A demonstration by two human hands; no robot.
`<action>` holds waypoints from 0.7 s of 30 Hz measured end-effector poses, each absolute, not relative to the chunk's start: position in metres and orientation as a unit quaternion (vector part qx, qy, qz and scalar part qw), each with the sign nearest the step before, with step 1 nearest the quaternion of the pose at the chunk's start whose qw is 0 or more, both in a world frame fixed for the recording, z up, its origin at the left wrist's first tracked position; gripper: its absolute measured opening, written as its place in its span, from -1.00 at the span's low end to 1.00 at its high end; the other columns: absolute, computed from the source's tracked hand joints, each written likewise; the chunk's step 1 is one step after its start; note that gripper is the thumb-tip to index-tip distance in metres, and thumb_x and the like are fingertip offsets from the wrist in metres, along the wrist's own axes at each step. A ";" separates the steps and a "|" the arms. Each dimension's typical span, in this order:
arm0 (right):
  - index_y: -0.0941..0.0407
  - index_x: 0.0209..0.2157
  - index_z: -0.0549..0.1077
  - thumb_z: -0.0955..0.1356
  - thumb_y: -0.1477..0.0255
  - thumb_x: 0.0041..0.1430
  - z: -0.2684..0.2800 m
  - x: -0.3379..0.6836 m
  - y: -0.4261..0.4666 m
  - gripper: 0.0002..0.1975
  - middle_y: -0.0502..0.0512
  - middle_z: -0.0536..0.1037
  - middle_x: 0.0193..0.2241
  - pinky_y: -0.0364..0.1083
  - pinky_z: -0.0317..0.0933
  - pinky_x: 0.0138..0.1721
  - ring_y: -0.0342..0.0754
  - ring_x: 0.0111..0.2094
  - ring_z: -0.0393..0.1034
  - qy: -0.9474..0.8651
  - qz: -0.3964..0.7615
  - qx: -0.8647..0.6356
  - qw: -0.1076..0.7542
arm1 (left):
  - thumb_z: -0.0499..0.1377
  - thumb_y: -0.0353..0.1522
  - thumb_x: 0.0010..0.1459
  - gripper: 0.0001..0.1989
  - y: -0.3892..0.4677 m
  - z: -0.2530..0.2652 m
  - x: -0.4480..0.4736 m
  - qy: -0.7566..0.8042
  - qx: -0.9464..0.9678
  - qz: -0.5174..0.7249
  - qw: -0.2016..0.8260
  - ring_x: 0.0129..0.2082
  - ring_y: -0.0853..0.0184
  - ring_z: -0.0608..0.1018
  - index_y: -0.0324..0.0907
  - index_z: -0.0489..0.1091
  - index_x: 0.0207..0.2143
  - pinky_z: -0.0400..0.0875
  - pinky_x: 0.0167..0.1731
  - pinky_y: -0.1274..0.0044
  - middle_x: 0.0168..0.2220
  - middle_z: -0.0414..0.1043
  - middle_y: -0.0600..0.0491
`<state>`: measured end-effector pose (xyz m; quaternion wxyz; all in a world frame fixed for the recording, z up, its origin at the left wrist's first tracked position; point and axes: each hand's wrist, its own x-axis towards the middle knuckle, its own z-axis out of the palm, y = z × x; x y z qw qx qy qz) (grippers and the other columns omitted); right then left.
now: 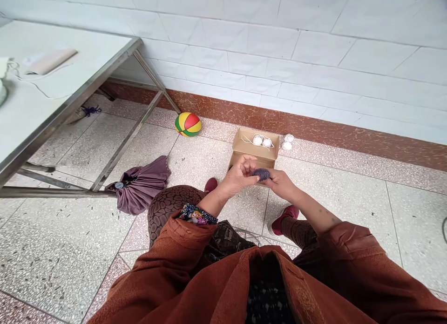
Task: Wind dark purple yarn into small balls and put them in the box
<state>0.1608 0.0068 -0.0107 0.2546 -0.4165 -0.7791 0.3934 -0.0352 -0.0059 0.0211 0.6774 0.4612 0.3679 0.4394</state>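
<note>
A small ball of dark grey-purple yarn (261, 174) is between my two hands, in front of my body. My right hand (282, 184) is closed on its right end. On the other side, my left hand (240, 176) has its thumb and a finger against the ball's left end, with the other fingers curled above. Just beyond the hands, an open cardboard box (237, 142) stands on the floor. White balls of yarn (257, 140) rest in its back part. The hands partly cover the box's front part.
More white balls (287, 146) lie right of the box. By the wall is a coloured ball (188, 124). A folded purple umbrella (146, 184) lies beside a metal-framed table (101, 49) at left. My red shoes (284, 218) flank the space below the box.
</note>
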 end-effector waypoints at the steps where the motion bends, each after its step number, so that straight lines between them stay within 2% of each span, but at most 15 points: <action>1: 0.06 -0.23 0.56 0.27 0.30 0.35 -0.012 0.159 0.004 -0.76 0.04 0.62 -0.34 -0.09 0.29 -0.27 0.00 -0.32 0.51 -0.780 0.395 -0.414 0.253 | 0.35 -0.43 -0.11 -0.45 -0.005 0.021 -0.035 0.379 0.455 0.450 0.669 -0.35 0.45 0.47 -0.11 0.19 -0.06 0.30 -0.27 0.55 -0.34 0.41 0.17; 6: 0.08 -0.36 0.50 0.24 0.26 0.41 -0.004 0.154 -0.003 -0.67 0.02 0.54 -0.44 -0.12 0.24 -0.33 -0.05 -0.39 0.45 -0.826 0.367 -0.372 0.209 | 0.31 -0.46 -0.12 -0.49 -0.001 0.016 -0.035 0.454 0.447 0.475 0.607 -0.40 0.46 0.45 -0.13 0.18 -0.11 0.30 -0.30 0.55 -0.38 0.39 0.19; 8: 0.08 -0.35 0.48 0.22 0.24 0.44 0.006 0.155 -0.003 -0.66 0.02 0.52 -0.44 -0.13 0.23 -0.32 -0.07 -0.38 0.43 -0.853 0.357 -0.330 0.191 | 0.31 -0.47 -0.14 -0.50 0.000 0.015 -0.034 0.482 0.463 0.467 0.579 -0.42 0.47 0.43 -0.14 0.20 -0.13 0.28 -0.32 0.55 -0.39 0.37 0.20; 12: 0.06 -0.30 0.49 0.20 0.20 0.46 0.022 0.162 0.003 -0.64 0.05 0.52 -0.40 -0.11 0.24 -0.28 -0.06 -0.35 0.42 -0.863 0.334 -0.305 0.227 | 0.34 -0.46 -0.15 -0.50 -0.001 0.010 -0.034 0.494 0.501 0.426 0.569 -0.43 0.48 0.40 -0.15 0.25 -0.13 0.26 -0.35 0.56 -0.40 0.35 0.20; 16: 0.05 -0.27 0.54 0.23 0.18 0.44 0.024 0.167 0.013 -0.65 0.07 0.51 -0.41 -0.08 0.25 -0.27 -0.04 -0.35 0.40 -0.847 0.314 -0.327 0.279 | 0.36 -0.49 -0.19 -0.42 -0.003 0.006 -0.035 0.459 0.518 0.362 0.624 -0.40 0.44 0.43 -0.15 0.28 -0.07 0.29 -0.33 0.53 -0.40 0.37 0.19; 21: 0.05 -0.32 0.52 0.31 0.23 0.37 0.010 0.167 0.020 -0.75 0.05 0.53 -0.41 -0.08 0.26 -0.27 -0.04 -0.35 0.40 -0.801 0.333 -0.387 0.312 | 0.38 -0.42 -0.09 -0.41 -0.008 0.015 -0.039 0.329 0.447 0.332 0.763 -0.29 0.38 0.51 -0.14 0.34 0.04 0.34 -0.27 0.52 -0.24 0.50 0.04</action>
